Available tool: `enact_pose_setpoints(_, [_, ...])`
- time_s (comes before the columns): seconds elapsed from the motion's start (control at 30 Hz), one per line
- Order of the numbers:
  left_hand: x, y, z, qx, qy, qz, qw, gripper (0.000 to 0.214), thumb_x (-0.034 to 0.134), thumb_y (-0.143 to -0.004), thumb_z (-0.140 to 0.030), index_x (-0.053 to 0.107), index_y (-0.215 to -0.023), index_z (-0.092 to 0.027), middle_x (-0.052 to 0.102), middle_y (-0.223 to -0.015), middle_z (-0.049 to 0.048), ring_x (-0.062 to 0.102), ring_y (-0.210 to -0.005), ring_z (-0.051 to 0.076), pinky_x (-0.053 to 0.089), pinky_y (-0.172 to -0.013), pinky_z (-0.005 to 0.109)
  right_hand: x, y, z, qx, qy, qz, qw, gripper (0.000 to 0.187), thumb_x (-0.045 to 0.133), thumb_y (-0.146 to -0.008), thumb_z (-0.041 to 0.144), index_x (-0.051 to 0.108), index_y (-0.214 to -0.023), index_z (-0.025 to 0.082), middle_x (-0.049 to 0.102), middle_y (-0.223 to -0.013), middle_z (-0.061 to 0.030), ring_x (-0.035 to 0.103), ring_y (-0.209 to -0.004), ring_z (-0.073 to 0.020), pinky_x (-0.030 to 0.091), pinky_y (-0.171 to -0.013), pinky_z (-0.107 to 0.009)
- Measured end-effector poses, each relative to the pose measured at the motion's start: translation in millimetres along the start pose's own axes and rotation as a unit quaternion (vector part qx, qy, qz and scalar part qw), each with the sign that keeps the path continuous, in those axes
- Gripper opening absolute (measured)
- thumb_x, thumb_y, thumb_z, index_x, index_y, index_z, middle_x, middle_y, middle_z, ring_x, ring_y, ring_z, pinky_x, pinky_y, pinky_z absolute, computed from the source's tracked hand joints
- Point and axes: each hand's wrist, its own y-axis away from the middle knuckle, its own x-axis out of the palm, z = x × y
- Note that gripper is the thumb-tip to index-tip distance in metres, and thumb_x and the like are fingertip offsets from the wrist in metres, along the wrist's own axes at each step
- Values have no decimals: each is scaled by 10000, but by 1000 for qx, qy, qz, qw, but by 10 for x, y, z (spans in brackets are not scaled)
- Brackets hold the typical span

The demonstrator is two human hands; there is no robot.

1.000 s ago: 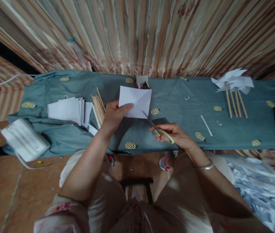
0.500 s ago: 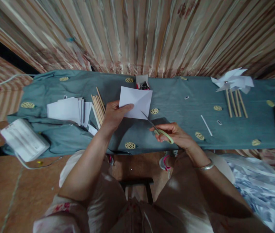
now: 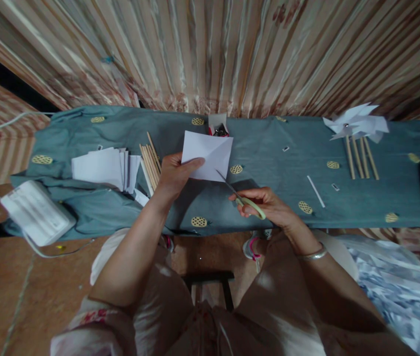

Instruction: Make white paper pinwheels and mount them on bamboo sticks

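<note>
Cutting into a white sheet (image 3: 213,153) seems to be the step in hand. The sheet's left edge is pinched by the left hand (image 3: 175,173), thumb on top, and the paper is held raised over the tabletop (image 3: 269,148). Green-handled scissors (image 3: 238,196) are gripped by the right hand (image 3: 265,205), with fingers curled around the handles, and the blades are laid over the sheet's lower right corner, pointed toward its middle; how far they are parted cannot be made out at this size. For a clean line, the paper is best held taut and flat, the blades lined up with the diagonal, and the cut stopped short of the centre, with the left thumb placed away from the tips. Just behind the sheet, a small box (image 3: 217,119) with dark contents is seen. To the left, loose sticks (image 3: 152,164) and a stack of paper pieces (image 3: 99,168) are laid near the left wrist. To the right, a thin white strip (image 3: 315,191) is found, and farther off, paper pinwheels (image 3: 361,122) on sticks are set down
</note>
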Motion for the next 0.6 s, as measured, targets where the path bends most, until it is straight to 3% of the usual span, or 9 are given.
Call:
enact_pose_setpoints(0.27, [0,3,1,2,1,1,1000,282,892,-531,-345,782,-730,-179,743,-699,13,666,-617,167,528,-582,271,-30,-6,-22,-2,17,11,1000,467,893,-672,416,778,-1049,165,616,-697,5,518,-612,-74,437,-554,-228])
enact_pose_setpoints(0.6, [7,3,-2,-1,6,-4,1000,273,891,-520,-338,774,-710,-180,732,-686,7,657,-606,166,519,-577,271,-12,1,-6,14,22,-21,999,457,904,-635,383,790,-1017,159,618,-666,10,523,-587,-75,449,-535,-219])
